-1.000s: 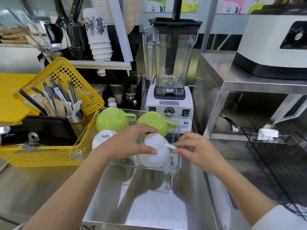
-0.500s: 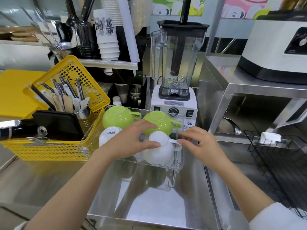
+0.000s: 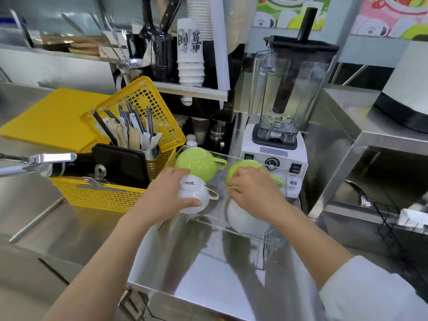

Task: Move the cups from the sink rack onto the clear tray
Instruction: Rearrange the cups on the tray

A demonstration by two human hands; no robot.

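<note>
Gripping w/ left hand [image 3: 167, 197] around upside-down white cup [image 3: 192, 197], front-left in clear tray [image 3: 269, 238]; thumb below, fingers curled over cup's base, maker's print facing up. Lay w/ right hand [image 3: 253, 190] fingers bent over second white cup [image 3: 245, 220] at tray's front-right, fingertips reaching rear green cup [image 3: 240, 169]; couldn't tell whether actually clamped on either. Sat inverted at rear-left: other green cup [image 3: 198, 163], handle pointing right, touching white cup's far side. Stood on steel counter [image 3: 92, 230], tray just beside yellow basket [image 3: 129, 195] on its left, blender [image 3: 282, 117] close behind. Showed black wire sink rack [image 3: 398, 216] far right, partly cut off, contents unclear.
</note>
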